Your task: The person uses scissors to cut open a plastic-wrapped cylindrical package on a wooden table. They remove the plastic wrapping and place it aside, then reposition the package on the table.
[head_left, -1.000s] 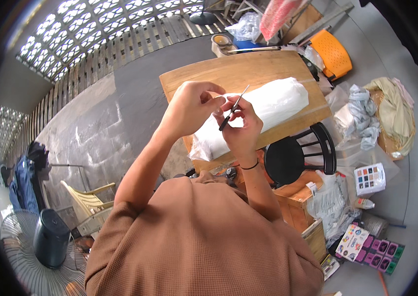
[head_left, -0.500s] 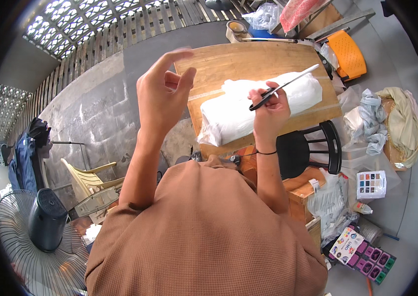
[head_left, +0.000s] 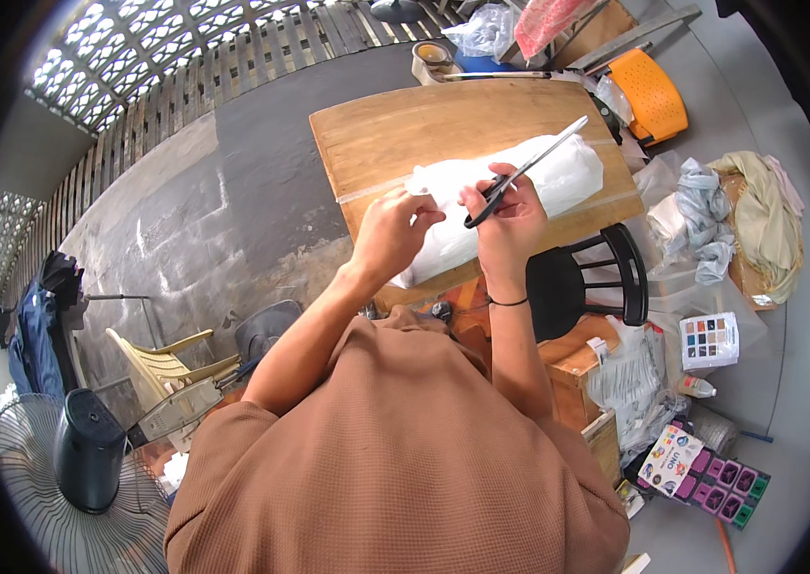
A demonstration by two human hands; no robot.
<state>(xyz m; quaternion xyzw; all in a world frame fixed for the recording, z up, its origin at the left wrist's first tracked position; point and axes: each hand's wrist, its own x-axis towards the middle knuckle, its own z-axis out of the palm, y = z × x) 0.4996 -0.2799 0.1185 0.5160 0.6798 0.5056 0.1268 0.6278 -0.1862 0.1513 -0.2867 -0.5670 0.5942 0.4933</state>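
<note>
A long white wrapped bundle lies along the wooden table. My right hand, with a dark band on the wrist, grips black-handled scissors over the bundle, blades pointing up and to the right. Just left of it, my left hand has its fingertips curled together at the bundle's near left part; whether they pinch the wrapping or something small is too unclear to make out.
A black chair stands at the table's right front, an orange chair behind. Piled cloth and plastic lie right on the floor. A fan and pale plastic chair are at left; bags and buckets sit behind the table.
Since half a second ago my left hand has come down and right to the bundle, its fingers drawing together. My right hand has shifted slightly left with the scissors still held.
</note>
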